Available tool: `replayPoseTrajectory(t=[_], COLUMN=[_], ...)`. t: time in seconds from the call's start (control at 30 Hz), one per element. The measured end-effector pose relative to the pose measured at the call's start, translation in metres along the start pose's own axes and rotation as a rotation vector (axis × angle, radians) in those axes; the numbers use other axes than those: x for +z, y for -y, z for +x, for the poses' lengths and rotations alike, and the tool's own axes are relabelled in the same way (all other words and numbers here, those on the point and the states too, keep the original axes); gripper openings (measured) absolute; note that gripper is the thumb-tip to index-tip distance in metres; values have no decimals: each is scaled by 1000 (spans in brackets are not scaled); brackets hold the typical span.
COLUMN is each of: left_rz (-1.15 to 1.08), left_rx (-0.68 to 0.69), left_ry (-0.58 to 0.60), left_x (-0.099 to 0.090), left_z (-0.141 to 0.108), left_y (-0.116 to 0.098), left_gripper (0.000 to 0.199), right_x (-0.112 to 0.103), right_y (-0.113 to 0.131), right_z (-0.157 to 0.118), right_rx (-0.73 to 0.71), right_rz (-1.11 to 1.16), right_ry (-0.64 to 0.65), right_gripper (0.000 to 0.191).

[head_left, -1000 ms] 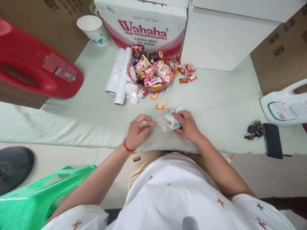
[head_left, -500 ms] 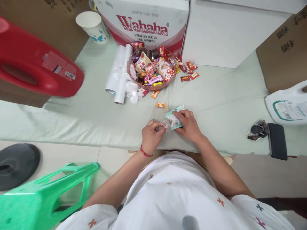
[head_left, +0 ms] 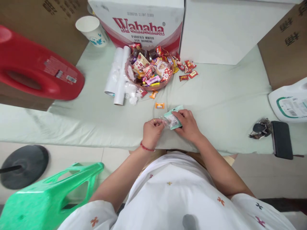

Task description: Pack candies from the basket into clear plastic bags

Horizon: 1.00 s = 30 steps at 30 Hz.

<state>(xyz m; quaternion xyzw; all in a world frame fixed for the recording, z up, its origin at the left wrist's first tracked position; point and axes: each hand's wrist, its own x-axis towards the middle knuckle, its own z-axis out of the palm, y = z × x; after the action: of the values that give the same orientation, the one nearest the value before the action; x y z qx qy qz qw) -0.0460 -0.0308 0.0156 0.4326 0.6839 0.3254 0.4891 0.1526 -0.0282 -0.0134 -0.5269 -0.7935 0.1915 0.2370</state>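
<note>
A small light-green packet [head_left: 176,120] with a clear plastic part at its left side is held just above the table's front edge. My right hand [head_left: 188,125] grips the packet's right side, thumb and fingers closed on it. The fingertips of my left hand [head_left: 153,131] pinch the clear plastic at the left end. An orange-wrapped candy [head_left: 159,105] lies on the cloth just beyond my hands. Farther back stands a pink clear bowl [head_left: 165,83] heaped with wrapped sweets, with several red-wrapped candies [head_left: 188,71] at its right.
White rolls [head_left: 120,86] lie left of the bowl, near a paper cup [head_left: 93,32]. A red jug [head_left: 40,67] stands left; keys [head_left: 260,128], a black phone [head_left: 282,140] and a white bottle [head_left: 291,103] are right. Boxes [head_left: 148,19] line the back. A green stool [head_left: 48,195] stands below.
The camera view has shifted slightly. My left hand has come a little closer to the packet, and less of the clear plastic shows between my hands.
</note>
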Motion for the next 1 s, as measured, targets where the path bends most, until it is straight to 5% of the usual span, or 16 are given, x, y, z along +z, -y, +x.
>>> replayPoseTrajectory(t=[0.1,0.3,0.47,0.7,1.0], left_rz=[63,502,713,754,808], left_rx=[56,656,918,908,881], left_ry=[-7,-84,-21,92,173], left_x=[-8,-16,-16,-15,-27], left_z=[-6,-9,2,7,5], left_y=[6,12,7,-5,-3], left_gripper=[24,20,30,42,20], right_x=[1,1,1,0,-1], right_y=[0,-1,-1,-1,-1], right_z=[0,0,-1,-1,0], right_rx=[8,3,-3,-1,-11], right_rz=[7,12,10,18,6], right_ry=[0,-8,-1,3,-1], right_gripper=[65,62,62,63,63])
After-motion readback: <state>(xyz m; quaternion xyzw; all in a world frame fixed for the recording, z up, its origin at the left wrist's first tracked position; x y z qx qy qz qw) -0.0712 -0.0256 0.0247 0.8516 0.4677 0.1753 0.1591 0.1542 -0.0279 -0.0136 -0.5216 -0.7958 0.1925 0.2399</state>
